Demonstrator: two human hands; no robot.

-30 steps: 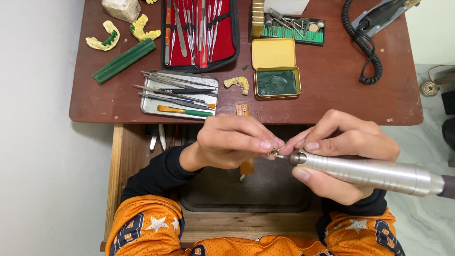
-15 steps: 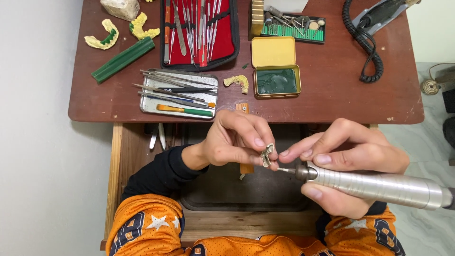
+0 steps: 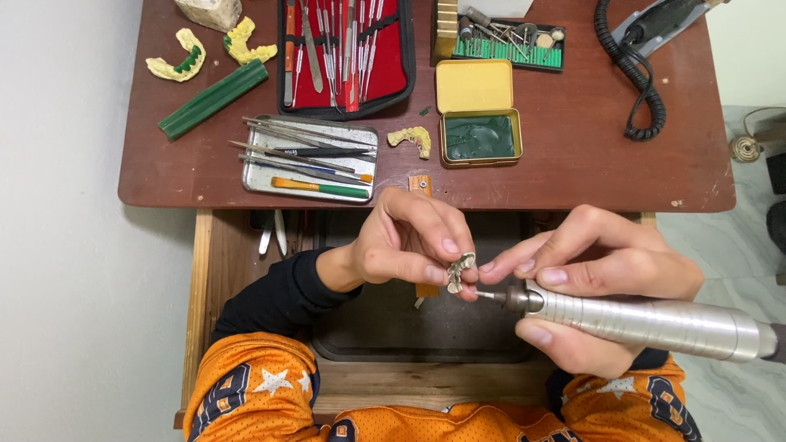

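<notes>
Between fingertips, left hand [image 3: 405, 245] half hides small metal piece [image 3: 459, 272].

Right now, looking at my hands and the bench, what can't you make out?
Head view only:
- Small metal piece: too small to tell its shape; left hand fingers cover part.
- Burr tip of the silver handpiece: tiny, contact unclear.
- Handpiece rear: cut off by the right edge; right hand wraps it.
- Drawer contents: hidden under arms and desk.

Left hand [image 3: 405, 245] turned since a second ago, metal piece [image 3: 458, 272] now lifted into view between fingertips, handpiece [image 3: 647, 321] tip drawn slightly back, touching piece's lower edge
</notes>
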